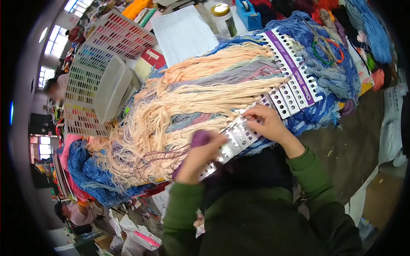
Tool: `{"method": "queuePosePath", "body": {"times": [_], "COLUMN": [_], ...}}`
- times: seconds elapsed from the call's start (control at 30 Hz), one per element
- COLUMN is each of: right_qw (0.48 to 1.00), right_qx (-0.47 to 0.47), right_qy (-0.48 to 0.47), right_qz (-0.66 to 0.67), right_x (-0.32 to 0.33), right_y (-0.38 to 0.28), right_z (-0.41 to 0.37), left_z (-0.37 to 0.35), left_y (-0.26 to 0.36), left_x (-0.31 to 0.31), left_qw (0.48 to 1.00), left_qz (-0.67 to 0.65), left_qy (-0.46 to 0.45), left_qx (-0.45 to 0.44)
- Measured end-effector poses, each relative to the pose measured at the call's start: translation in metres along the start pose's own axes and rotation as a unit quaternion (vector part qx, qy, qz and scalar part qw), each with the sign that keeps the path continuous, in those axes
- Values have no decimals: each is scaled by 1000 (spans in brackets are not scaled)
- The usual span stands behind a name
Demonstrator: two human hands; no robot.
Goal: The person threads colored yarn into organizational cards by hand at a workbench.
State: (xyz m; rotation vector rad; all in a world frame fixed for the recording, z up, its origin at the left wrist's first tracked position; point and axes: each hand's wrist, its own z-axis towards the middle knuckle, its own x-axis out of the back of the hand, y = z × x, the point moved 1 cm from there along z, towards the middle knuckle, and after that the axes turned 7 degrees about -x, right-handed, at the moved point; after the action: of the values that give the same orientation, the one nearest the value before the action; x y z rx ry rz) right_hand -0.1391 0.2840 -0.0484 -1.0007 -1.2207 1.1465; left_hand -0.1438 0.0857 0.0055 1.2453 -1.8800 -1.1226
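My left hand (pixel 198 160), blurred by motion, is closed around a purple bundle of thread (pixel 200 138) near the lower end of the row of punched cards. My right hand (pixel 267 123) has its fingers pinched at the edge of a white thread card (pixel 236 141) with round holes. Any thread between those fingertips is too small to make out. Long skeins of cream and peach thread (pixel 171 100) run from the cards across the table. Another punched card with a purple band (pixel 294 68) lies above my right hand.
Colour-sample charts (pixel 81 85) and a clear plastic bin (pixel 113 87) stand at the left. At the back are a printed sheet (pixel 183 34), a jar (pixel 223 19) and a blue tape dispenser (pixel 248 15). Blue thread (pixel 89 170) hangs at the near left. Other people sit further left.
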Motion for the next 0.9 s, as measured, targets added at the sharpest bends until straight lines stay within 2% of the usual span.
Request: {"method": "queuePosePath", "body": {"times": [0.03,0.07,0.1,0.13,0.17,0.2,0.23,0.27,0.3,0.37,0.4,0.43,0.47,0.5,0.6,0.63,0.73,0.77,0.83,0.9], "right_qw": [999,999,998,996,997,997,998,995,991,980,983,986,988,998,985,971,907,891,884,870], "right_qx": [-26,-12,16,44,38,35,34,58,79,105,109,113,116,49,-110,-109,-246,-272,-255,-251], "right_qy": [-22,-20,-9,1,3,2,3,16,25,64,65,66,67,22,-77,-101,-168,-149,-160,-169], "right_qz": [-27,-32,-54,-76,-70,-64,-57,-78,-100,-156,-131,-105,-78,-41,112,189,298,333,357,390], "right_x": [2,2,2,1,0,0,-2,-4,-7,-15,-21,-28,-35,-41,-61,-73,-78,-78,-76,-73], "right_y": [-4,-3,-3,-3,-4,-7,-9,-10,-10,-15,-20,-25,-30,-38,-60,-57,-65,-71,-61,-58], "right_z": [0,0,1,1,1,0,2,4,3,1,-2,-6,-11,-18,-28,-30,-29,-28,-26,-26], "left_z": [-18,-38,-53,-76,-95,-119,-139,-139,-131,-112,-99,-87,-78,-68,-53,-52,-54,-54,-52,-52], "left_y": [7,18,14,-11,4,-44,-41,-21,-2,0,1,-11,-9,-10,-7,-9,-4,-4,-8,-11], "left_x": [34,68,120,192,204,284,286,253,200,128,93,74,51,37,6,2,-3,1,9,5], "left_qw": [991,979,962,923,835,808,799,820,867,925,931,945,948,958,955,956,950,939,909,933], "left_qz": [-92,-169,-185,-279,-342,-421,-388,-341,-226,-202,-260,-254,-282,-264,-284,-281,-300,-331,-400,-352], "left_qy": [32,110,192,220,414,366,409,425,410,304,238,175,124,68,13,-13,-37,-53,-86,-32], "left_qx": [87,35,-56,-148,-123,-189,-210,-176,-168,-105,-95,-107,-82,-92,-86,-85,-74,-71,-74,-66]}}
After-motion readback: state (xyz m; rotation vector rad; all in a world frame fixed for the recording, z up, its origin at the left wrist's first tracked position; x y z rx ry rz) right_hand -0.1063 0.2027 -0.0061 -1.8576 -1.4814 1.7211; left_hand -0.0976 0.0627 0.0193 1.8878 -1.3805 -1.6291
